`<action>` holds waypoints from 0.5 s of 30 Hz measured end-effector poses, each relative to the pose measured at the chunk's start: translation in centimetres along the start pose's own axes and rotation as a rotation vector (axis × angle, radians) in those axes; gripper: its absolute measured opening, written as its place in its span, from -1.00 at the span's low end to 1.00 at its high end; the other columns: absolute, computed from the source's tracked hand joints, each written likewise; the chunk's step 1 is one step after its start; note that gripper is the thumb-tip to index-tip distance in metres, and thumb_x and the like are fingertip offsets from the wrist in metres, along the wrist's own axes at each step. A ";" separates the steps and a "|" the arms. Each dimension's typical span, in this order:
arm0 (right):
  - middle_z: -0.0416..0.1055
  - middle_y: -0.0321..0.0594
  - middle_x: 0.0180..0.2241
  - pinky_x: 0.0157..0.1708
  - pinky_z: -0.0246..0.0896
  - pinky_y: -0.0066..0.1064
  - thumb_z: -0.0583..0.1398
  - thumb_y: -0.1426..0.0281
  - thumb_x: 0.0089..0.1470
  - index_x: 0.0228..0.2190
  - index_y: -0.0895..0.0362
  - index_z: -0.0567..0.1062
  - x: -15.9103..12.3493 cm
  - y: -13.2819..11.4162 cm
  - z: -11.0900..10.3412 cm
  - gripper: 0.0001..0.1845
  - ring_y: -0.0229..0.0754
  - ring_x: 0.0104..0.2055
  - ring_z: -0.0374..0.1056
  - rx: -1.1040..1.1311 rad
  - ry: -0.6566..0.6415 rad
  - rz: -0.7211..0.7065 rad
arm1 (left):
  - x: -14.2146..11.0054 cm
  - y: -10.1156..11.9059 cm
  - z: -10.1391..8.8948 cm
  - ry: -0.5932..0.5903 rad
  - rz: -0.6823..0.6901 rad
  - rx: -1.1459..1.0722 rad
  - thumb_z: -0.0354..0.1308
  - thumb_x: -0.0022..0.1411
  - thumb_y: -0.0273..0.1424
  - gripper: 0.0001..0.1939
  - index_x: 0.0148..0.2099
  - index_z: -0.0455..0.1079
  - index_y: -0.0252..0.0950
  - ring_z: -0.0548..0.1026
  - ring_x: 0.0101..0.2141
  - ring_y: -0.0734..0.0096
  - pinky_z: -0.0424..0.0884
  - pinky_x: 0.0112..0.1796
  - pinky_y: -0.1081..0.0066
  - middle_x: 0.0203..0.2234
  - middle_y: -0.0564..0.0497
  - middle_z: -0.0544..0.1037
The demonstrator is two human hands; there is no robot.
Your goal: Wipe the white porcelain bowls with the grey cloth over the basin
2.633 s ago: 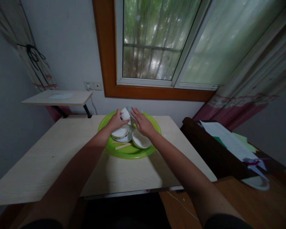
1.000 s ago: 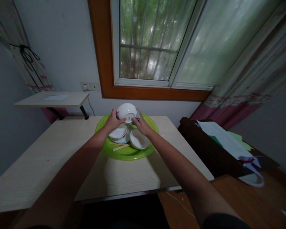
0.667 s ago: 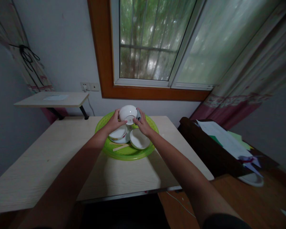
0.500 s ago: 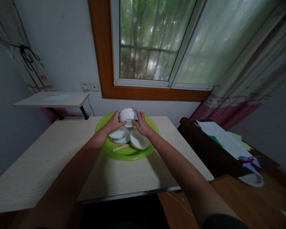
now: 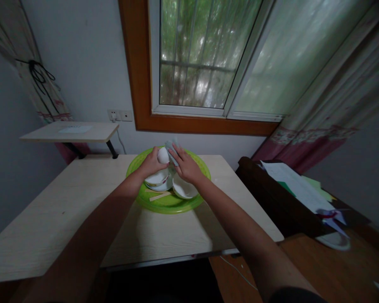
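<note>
My left hand grips a white bowl, tilted on its side above the tray. Against the bowl's right side, my right hand presses a grey-blue cloth with its fingers laid over it. Below the hands is a round green plastic tray. On it, another white bowl sits on a white plate at the left. A second loose bowl lies at the right, partly under my right wrist. Wooden chopsticks rest in front of the plate.
The tray stands on a pale wooden table by the wall. A small raised shelf with a paper sheet is at the left. At the right is a dark brown piece of furniture with papers. A window is behind.
The held bowl has been turned round in my left hand, from base toward me to tipped sideways. My right hand has shifted from gripping its edge to lying over the cloth.
</note>
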State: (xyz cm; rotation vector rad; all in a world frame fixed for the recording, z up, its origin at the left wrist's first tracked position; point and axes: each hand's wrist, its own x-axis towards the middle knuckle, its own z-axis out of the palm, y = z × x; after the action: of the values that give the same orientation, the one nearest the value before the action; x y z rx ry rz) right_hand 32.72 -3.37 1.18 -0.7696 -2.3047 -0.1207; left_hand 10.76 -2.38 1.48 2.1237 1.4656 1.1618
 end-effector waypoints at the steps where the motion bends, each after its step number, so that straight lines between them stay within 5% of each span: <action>1: -0.22 -0.26 0.52 0.47 -0.14 0.14 0.06 0.41 0.33 0.46 -0.03 0.00 0.0 -0.2 -0.1 -0.25 0.04 0.55 -0.32 -0.008 -0.015 -0.021 | 0.0 0.1 0.0 -0.005 -0.005 -0.003 0.41 -0.01 -0.21 -0.43 -0.03 0.24 -0.24 0.53 -0.16 0.15 0.43 -0.18 0.25 -0.14 -0.10 0.53; 6: -0.16 -0.24 0.51 0.48 -0.13 0.09 0.07 0.42 0.31 0.44 0.02 0.08 0.1 -0.2 0.1 -0.28 0.01 0.55 -0.26 0.023 0.001 0.013 | 0.1 -0.1 0.1 0.003 -0.015 0.003 0.41 -0.03 -0.19 -0.41 -0.03 0.24 -0.24 0.54 -0.14 0.12 0.43 -0.18 0.25 -0.13 -0.12 0.54; 15: 0.29 -0.02 0.33 0.38 0.11 0.03 -0.05 0.23 0.42 0.40 0.12 0.18 -0.1 1.6 1.1 -0.39 0.03 0.36 0.25 0.247 0.128 0.405 | 0.2 -0.3 -0.1 0.016 -0.021 0.045 0.41 -0.03 -0.14 -0.38 -0.02 0.22 -0.23 0.54 -0.12 0.08 0.43 -0.19 0.26 -0.13 -0.11 0.53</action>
State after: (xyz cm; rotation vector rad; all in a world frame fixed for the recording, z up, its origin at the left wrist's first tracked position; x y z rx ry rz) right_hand 33.00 -1.82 0.11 -1.0449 -1.9538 0.2842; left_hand 10.52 -2.08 1.48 2.1274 1.5316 1.1514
